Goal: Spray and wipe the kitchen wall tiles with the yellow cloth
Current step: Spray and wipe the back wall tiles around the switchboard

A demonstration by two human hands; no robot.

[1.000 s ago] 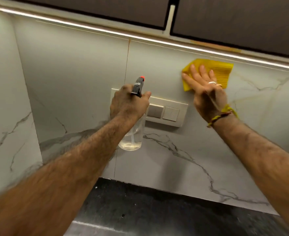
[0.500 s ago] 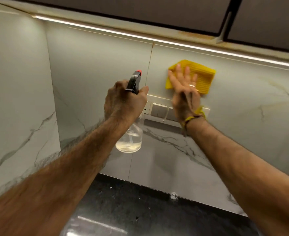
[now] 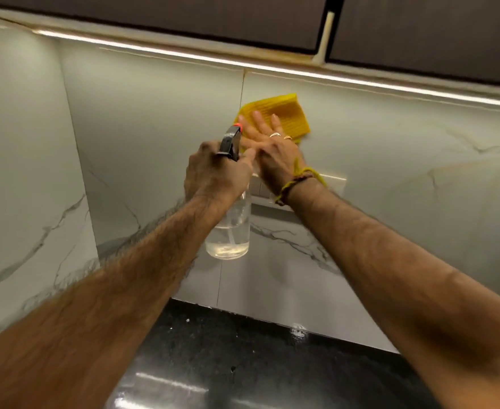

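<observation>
Ribbed yellow cloth (image 3: 284,113) flat on the tiles (image 3: 154,119), upper centre.
My right hand (image 3: 272,152) presses it, fingers straight; my left hand (image 3: 216,175) grips the sprayer (image 3: 229,228).

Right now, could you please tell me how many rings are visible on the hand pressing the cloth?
2: one silver ring and one smaller gold ring beside it, both on the right hand. Others may be hidden.

A home kitchen: marble-look wall tiles (image 3: 154,137) form a backsplash above a glossy black countertop (image 3: 242,364), dark cabinets (image 3: 183,19) with a light strip (image 3: 360,81) overhead, a switch plate (image 3: 335,184) set into the tiles.
</observation>
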